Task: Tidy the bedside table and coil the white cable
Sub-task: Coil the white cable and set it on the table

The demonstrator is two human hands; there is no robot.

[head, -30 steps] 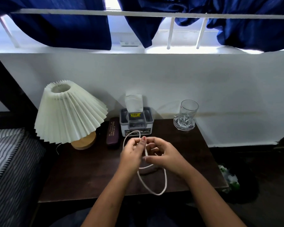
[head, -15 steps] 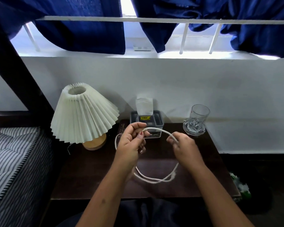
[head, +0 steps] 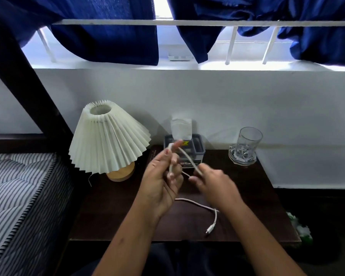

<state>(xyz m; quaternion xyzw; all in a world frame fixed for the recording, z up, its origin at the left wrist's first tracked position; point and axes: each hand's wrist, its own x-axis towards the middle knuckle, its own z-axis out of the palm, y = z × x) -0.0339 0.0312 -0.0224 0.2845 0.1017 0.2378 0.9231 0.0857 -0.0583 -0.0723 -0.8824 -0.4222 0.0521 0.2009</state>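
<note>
Both hands are up over the bedside table (head: 112, 212), working the white cable (head: 189, 159). The left hand (head: 161, 180) has its fingers curled round gathered strands, thumb and forefinger nipping the top loop. The right hand (head: 213, 186), blurred, pinches the cable between its fingertips just beside it. The loose tail trails across the tabletop, plug (head: 209, 230) near the front edge. Behind stand the pleated lamp (head: 108, 140), tissue box (head: 195, 150) and glass (head: 245, 148).

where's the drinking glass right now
In the head view, the glass stands at the back right corner of the bedside table, right of the tissue box.
</note>
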